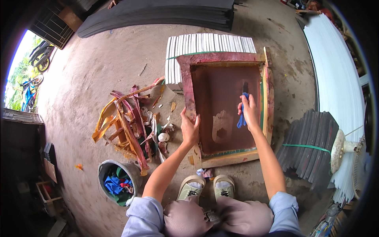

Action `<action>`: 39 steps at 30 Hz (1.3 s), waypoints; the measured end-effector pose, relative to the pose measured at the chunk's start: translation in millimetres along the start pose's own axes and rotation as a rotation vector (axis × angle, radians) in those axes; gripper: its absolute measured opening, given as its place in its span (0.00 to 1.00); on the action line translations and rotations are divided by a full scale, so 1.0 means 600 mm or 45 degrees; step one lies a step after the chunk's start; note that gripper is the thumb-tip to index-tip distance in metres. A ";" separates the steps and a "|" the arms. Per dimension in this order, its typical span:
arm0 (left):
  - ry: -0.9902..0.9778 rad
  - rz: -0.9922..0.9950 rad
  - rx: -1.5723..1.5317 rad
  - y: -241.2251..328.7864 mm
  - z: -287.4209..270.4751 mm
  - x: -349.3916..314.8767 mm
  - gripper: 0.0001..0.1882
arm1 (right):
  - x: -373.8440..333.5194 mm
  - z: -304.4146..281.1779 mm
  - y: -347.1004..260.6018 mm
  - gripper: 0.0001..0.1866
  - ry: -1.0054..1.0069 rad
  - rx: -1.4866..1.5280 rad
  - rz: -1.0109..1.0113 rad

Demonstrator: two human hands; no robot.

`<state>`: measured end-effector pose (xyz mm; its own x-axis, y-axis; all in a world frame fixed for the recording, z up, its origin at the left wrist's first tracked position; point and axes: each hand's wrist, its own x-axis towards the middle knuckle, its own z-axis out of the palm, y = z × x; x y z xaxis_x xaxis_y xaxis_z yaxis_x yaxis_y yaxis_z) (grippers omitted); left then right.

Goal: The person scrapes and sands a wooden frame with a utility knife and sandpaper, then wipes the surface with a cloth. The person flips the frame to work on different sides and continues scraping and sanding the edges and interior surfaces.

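Observation:
A wooden screen-printing frame (186,83) stands tilted in front of me, its edges stained dark pink. Its brown mesh (225,87) carries a pale hand-like stencil shape (222,128) low in the middle. My left hand (190,128) grips the left side of the frame, with the thumb on its face. Over the right part of the mesh, my right hand (248,111) closes round a crumpled blue cloth (240,120). Ends of the cloth stick out above and below the fingers. A dark patch (245,87) shows on the mesh just above that hand.
Behind the frame stands a row of white-edged stacks (213,42). Peeled tape strips (130,126) litter the floor at left, near a bucket (103,173) of rags. A strapped dark bundle (310,144) and white sheets (329,59) lie at right; black sheets (166,15) lie far back.

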<state>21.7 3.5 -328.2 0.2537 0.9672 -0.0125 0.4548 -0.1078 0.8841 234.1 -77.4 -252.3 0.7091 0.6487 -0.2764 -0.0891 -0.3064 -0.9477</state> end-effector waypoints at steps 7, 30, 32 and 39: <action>0.219 0.400 0.363 0.008 -0.019 0.056 0.32 | 0.100 0.082 -0.025 0.12 -0.147 0.060 -0.235; 0.254 0.495 0.123 0.052 0.019 0.214 0.21 | 0.135 0.252 -0.048 0.20 -0.001 -0.215 -0.193; 0.253 0.486 0.113 0.056 0.021 0.215 0.21 | 0.141 0.250 -0.051 0.20 0.000 -0.232 -0.215; 0.261 0.490 0.117 0.049 0.020 0.215 0.21 | 0.133 0.250 -0.057 0.20 -0.040 -0.294 -0.160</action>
<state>77.9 122.5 -309.3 0.2493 0.8772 0.4104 0.4362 -0.4801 0.7610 189.1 89.3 -265.7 0.6821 0.7120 -0.1667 0.1630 -0.3703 -0.9145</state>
